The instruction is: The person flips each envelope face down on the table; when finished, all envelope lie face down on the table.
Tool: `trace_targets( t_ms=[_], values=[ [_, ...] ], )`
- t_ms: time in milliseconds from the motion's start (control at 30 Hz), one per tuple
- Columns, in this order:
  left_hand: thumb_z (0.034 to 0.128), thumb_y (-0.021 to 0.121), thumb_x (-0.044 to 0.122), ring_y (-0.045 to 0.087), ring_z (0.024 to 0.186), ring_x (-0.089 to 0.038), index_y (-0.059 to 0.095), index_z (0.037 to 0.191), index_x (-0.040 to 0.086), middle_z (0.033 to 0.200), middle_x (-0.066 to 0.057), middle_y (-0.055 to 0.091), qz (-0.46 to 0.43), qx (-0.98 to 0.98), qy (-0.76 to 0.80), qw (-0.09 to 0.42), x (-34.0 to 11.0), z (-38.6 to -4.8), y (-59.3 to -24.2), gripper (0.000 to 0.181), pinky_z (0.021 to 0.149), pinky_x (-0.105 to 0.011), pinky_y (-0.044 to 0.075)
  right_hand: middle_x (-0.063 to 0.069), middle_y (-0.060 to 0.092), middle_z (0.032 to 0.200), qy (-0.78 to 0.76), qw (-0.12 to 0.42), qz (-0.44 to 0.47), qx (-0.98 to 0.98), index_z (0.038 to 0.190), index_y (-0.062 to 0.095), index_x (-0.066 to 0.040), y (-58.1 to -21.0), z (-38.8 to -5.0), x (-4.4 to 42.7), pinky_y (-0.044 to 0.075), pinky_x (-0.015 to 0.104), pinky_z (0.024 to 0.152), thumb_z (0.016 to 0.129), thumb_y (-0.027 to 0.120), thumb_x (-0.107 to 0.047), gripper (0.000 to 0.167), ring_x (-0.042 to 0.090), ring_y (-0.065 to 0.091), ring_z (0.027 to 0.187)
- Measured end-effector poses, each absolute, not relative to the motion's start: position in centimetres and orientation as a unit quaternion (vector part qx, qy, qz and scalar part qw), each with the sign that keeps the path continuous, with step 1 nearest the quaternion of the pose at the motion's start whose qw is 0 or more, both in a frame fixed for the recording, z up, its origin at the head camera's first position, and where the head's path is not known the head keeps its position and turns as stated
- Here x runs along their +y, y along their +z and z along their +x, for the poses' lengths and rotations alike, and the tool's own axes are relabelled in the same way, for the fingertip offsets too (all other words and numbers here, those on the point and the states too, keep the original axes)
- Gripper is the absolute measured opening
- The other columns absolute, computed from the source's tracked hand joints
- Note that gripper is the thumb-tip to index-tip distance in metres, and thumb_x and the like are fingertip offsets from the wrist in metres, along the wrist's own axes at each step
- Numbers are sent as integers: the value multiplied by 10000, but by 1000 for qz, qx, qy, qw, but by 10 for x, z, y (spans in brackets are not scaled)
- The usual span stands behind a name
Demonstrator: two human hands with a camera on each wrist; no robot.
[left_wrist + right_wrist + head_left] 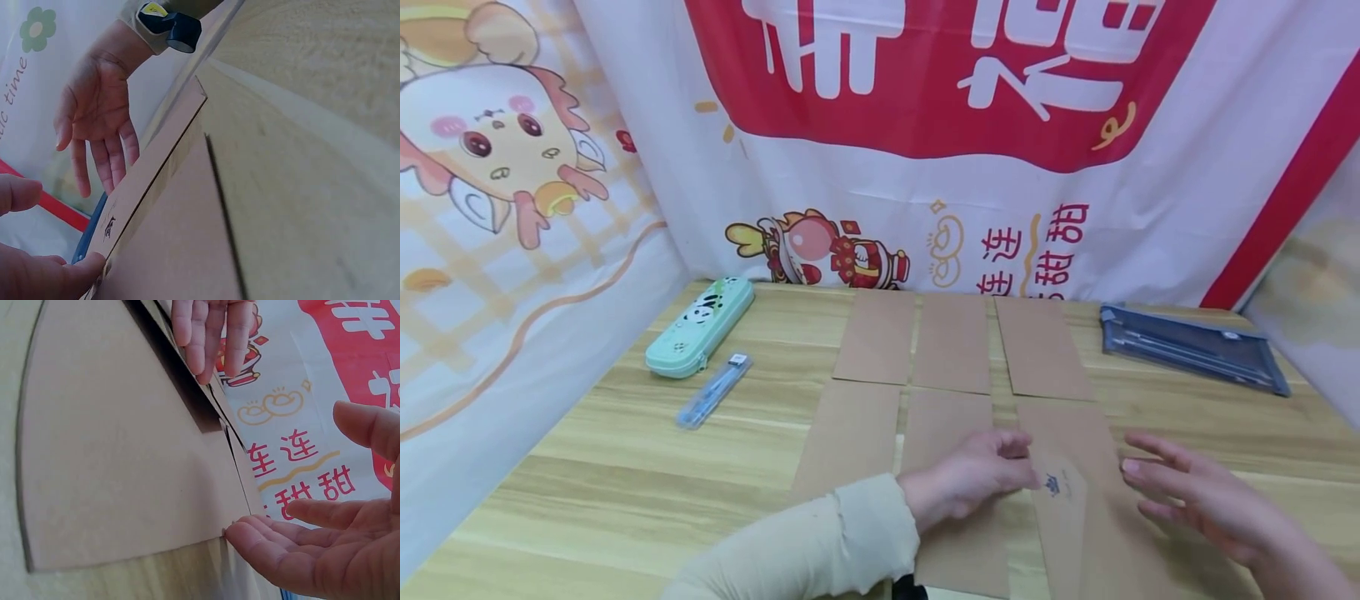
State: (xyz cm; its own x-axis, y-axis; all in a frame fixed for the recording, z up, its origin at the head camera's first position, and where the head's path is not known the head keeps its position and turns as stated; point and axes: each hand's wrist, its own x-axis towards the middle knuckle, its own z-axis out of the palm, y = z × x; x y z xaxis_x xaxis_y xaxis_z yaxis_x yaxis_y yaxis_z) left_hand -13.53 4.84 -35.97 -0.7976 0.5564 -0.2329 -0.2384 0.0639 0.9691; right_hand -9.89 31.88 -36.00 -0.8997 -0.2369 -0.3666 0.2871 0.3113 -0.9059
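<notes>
A thin brown kraft-paper booklet (1101, 467) with a small dark printed emblem lies at the front right of two rows of similar booklets. My left hand (973, 475) is at its left edge, fingers loosely bent. In the left wrist view the thumb stands apart from the index finger, whose tip is at the edge of the booklet (153, 159). My right hand (1206, 500) is on the opposite side, fingers extended and spread. In the right wrist view, its fingertips are beside the edge of the booklet (125, 456); whether they touch cannot be told.
Other brown booklets (951, 342) lie flat on the wooden table (625, 483) in two rows. At the left are a mint panda pencil case (703, 325) and a slim clear-blue case (715, 392). A dark blue mesh pouch (1195, 350) lies at the back right, before a printed cloth (865, 179).
</notes>
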Motion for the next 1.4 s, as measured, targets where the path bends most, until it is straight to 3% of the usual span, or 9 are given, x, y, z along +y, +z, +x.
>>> trace_targets(
  t_ms=[167, 367, 567, 700, 800, 1000, 1167, 1267, 1400],
  values=[
    [760, 632, -67, 516, 1164, -268, 487, 1277, -35, 1272, -167, 535, 112, 672, 673, 289, 52, -135, -361, 538, 988, -343, 440, 290, 309, 1410, -582, 232, 3, 779, 1425, 51, 112, -360, -99, 318, 515, 332, 871, 983, 431, -244, 683, -1, 535, 1030],
    [757, 629, -72, 505, 1182, -287, 500, 1258, -48, 1271, -173, 540, 92, 668, 685, 276, 54, -135, -362, 518, 1011, -372, 418, 32, 495, 1286, -612, 247, 1, 752, 1424, 15, 113, -363, -100, 322, 518, 284, 849, 986, 426, -214, 683, 29, 583, 1005],
    [751, 624, -75, 509, 1178, -301, 503, 1258, -45, 1260, -177, 544, 78, 664, 693, 269, 54, -135, -363, 523, 1020, -395, 406, 108, 449, 1305, -609, 228, 5, 760, 1402, -42, 146, -365, -99, 321, 519, 319, 864, 990, 411, -206, 707, 17, 567, 995],
    [759, 611, -81, 524, 1159, -283, 509, 1248, -52, 1224, -168, 567, 74, 653, 705, 266, 54, -134, -363, 501, 1009, -380, 419, 22, 498, 1246, -621, 240, 15, 746, 1419, 8, 121, -365, -100, 323, 518, 333, 866, 991, 411, -223, 681, 40, 573, 997],
    [775, 598, -79, 542, 1127, -248, 505, 1248, -59, 1186, -148, 586, 79, 646, 713, 262, 54, -132, -362, 482, 992, -348, 437, -84, 539, 1165, -646, 251, 8, 721, 1434, 128, 58, -365, -100, 325, 520, 327, 863, 991, 410, -203, 586, 58, 584, 999],
    [764, 600, -90, 545, 1127, -232, 479, 1269, -69, 1193, -139, 588, 94, 645, 720, 238, 49, -129, -359, 519, 993, -330, 436, -151, 556, 1122, -691, 262, -20, 673, 1270, 432, -234, -368, -101, 323, 521, 320, 869, 990, 402, -154, 293, 60, 590, 1017],
    [753, 605, -105, 569, 1064, -185, 475, 1273, -76, 1139, -118, 609, 110, 663, 709, 214, 41, -127, -359, 537, 929, -266, 479, -144, 574, 1119, -706, 257, -45, 658, 1128, 493, -337, -369, -103, 314, 518, 292, 862, 986, 401, -125, 271, 44, 584, 1024],
    [757, 617, -97, 573, 977, -124, 497, 1260, -67, 1068, -80, 619, 118, 688, 690, 193, 35, -127, -359, 518, 858, -220, 505, -129, 573, 1123, -699, 252, -49, 668, 1233, 476, -247, -368, -105, 304, 514, 285, 858, 981, 416, -124, 287, 39, 582, 1021],
    [755, 616, -92, 558, 909, -86, 513, 1247, -61, 1022, -64, 612, 118, 707, 677, 169, 25, -128, -360, 503, 791, -191, 513, -92, 545, 1143, -673, 239, -38, 699, 1390, 278, 35, -367, -108, 288, 510, 307, 867, 969, 456, -150, 493, 35, 573, 1016]
  ],
)
